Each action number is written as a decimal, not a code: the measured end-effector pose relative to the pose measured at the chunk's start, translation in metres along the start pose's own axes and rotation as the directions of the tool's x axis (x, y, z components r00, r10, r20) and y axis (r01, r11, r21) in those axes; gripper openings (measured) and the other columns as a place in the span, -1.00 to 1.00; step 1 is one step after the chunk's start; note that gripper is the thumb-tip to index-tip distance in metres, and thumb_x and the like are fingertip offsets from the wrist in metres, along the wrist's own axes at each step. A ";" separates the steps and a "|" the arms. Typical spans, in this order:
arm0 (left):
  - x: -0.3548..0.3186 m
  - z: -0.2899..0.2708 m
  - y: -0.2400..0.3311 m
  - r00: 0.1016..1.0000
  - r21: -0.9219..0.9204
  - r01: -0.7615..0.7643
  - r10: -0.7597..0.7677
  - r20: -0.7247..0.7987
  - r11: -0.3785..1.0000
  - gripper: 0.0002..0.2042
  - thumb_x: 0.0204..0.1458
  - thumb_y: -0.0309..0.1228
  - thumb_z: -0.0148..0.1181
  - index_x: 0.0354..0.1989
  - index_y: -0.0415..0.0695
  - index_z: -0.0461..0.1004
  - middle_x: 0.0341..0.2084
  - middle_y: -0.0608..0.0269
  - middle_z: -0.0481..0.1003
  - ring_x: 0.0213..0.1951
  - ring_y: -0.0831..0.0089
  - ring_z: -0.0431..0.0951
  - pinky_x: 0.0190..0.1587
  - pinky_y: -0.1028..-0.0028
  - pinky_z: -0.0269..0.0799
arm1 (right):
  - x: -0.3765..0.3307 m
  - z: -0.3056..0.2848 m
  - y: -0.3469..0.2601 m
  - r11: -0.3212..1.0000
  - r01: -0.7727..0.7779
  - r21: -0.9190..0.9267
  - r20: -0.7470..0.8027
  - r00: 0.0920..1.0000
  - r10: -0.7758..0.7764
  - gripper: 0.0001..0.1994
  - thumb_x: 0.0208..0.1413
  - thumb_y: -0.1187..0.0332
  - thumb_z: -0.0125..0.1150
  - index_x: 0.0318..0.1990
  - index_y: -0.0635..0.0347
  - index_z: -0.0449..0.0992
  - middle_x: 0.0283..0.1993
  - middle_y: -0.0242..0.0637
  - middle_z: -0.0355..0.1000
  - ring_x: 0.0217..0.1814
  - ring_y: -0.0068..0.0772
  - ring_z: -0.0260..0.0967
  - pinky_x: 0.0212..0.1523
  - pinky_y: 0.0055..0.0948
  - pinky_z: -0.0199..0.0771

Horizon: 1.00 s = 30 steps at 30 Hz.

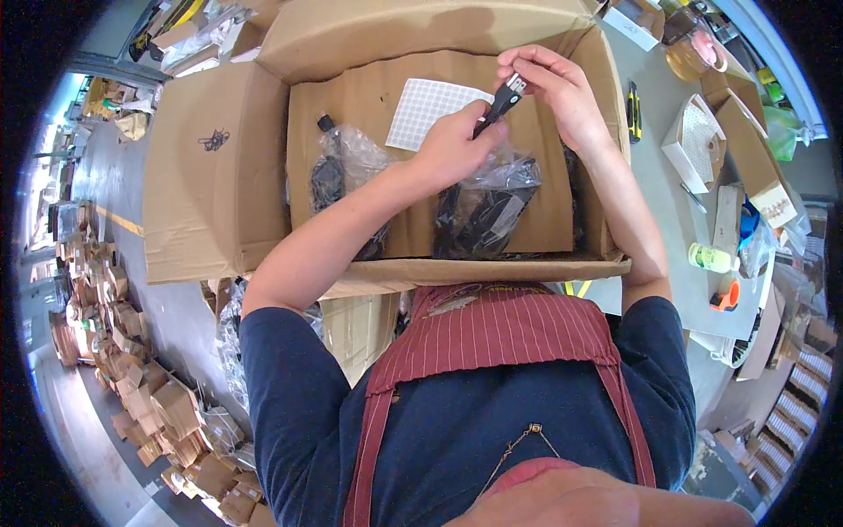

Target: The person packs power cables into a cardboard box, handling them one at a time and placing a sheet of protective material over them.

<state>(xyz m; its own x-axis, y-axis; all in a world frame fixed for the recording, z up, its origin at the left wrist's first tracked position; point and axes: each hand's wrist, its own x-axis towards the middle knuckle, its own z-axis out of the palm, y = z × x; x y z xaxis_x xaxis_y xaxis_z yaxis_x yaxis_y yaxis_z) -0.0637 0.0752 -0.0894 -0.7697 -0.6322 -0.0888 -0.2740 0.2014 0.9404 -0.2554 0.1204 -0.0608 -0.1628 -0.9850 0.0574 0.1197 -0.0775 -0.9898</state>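
My left hand is closed round a black power plug, its metal prongs pointing up and right; a small pale round spot shows on its body. My right hand is beside the prongs, fingers bent and tips close together; whatever they pinch is too small to name. Left of the plug, a white sheet of round stickers rests on a cardboard liner inside the open carton. Below my hands is a plastic-bagged black item. Another bagged black cord lies at the left, partly hidden by my left forearm.
The carton's walls and flaps surround my hands. On the table to the right are a yellow-and-black utility knife, a small white box, a green-labelled bottle and an orange tape roll. Many cartons are piled at the floor's left.
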 end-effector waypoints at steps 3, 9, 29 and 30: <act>0.000 0.001 0.000 1.000 -0.014 0.006 -0.006 -0.008 1.000 -0.81 0.21 -0.29 0.10 -0.22 -0.17 0.40 -0.63 0.40 0.38 -0.61 0.65 0.35 -0.56 0.55 0.27 | 0.000 -0.001 0.000 1.000 0.005 0.002 0.007 1.000 -0.005 -0.77 0.25 0.34 0.06 -0.04 0.22 0.51 -0.16 -0.38 0.52 -0.08 -0.59 0.44 -0.01 -0.53 0.33; 0.000 0.002 -0.002 0.999 -0.001 -0.032 0.032 -0.011 0.999 -0.79 0.22 -0.26 0.10 -0.28 -0.17 0.38 -0.65 0.41 0.37 -0.61 0.65 0.35 -0.56 0.56 0.25 | 0.000 -0.004 0.004 0.999 0.030 -0.040 0.036 0.999 -0.029 -0.78 0.24 0.33 0.07 -0.06 0.19 0.53 -0.16 -0.41 0.52 -0.08 -0.62 0.43 -0.01 -0.55 0.32; -0.016 -0.008 0.045 0.999 -0.376 -0.017 0.028 0.026 0.926 -0.77 0.23 -0.23 0.09 -0.17 -0.16 0.47 -0.69 0.58 0.20 -0.65 0.74 0.13 -0.60 0.63 -0.03 | 0.005 -0.005 0.004 0.997 -0.022 0.078 -0.058 0.998 0.026 -0.77 0.21 0.32 0.11 -0.09 0.26 0.56 -0.21 -0.33 0.54 -0.16 -0.51 0.48 -0.06 -0.49 0.42; -0.021 -0.010 0.055 1.000 -0.373 -0.022 0.028 0.010 0.928 -0.77 0.23 -0.23 0.09 -0.17 -0.16 0.47 -0.69 0.58 0.20 -0.65 0.74 0.13 -0.60 0.63 -0.03 | 0.004 -0.006 0.002 0.997 -0.018 0.079 -0.043 0.999 0.022 -0.77 0.21 0.32 0.11 -0.09 0.26 0.56 -0.21 -0.33 0.54 -0.16 -0.51 0.48 -0.06 -0.49 0.42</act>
<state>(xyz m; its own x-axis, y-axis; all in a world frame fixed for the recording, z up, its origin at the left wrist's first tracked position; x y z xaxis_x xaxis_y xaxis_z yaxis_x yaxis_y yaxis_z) -0.0570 0.0915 -0.0327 -0.7830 -0.6185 -0.0660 -0.0223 -0.0781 0.9967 -0.2611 0.1173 -0.0634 -0.2022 -0.9789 0.0301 0.1995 -0.0712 -0.9773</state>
